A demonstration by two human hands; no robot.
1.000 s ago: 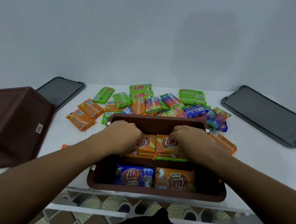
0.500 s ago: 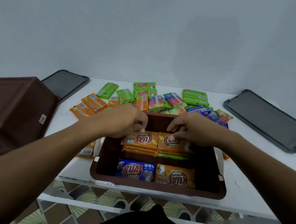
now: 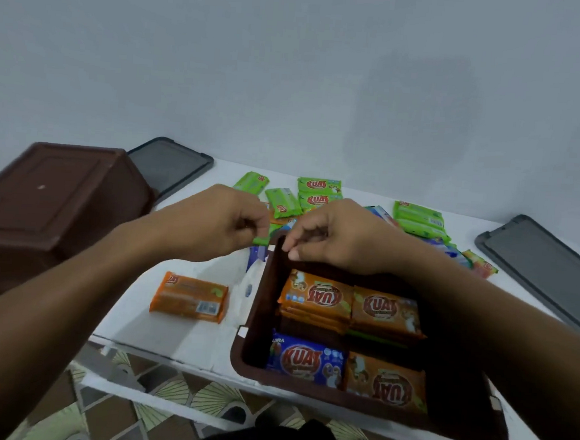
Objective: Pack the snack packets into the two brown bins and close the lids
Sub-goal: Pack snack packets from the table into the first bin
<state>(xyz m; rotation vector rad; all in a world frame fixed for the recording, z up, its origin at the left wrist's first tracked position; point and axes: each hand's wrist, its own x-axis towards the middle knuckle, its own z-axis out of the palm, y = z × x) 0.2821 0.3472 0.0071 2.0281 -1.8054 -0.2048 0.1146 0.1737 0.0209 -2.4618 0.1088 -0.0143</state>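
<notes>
An open brown bin sits at the table's near edge. Inside it are two stacks of orange packets at the back, with a blue packet and an orange packet in front. My left hand hovers just left of the bin's far corner, fingers curled, with a green packet's edge under it. My right hand is over the far rim, fingers curled. Neither hand visibly holds anything. A second brown bin lies upside down at the left.
Loose green packets and several mixed ones lie behind the bin. One orange packet lies left of it. Grey lids rest at the far left and at the right. The white table's edge is close.
Both hands have lifted out of the bin, off the orange stacks, and moved back to its far rim. The view has shifted left, so the bin now appears further right.
</notes>
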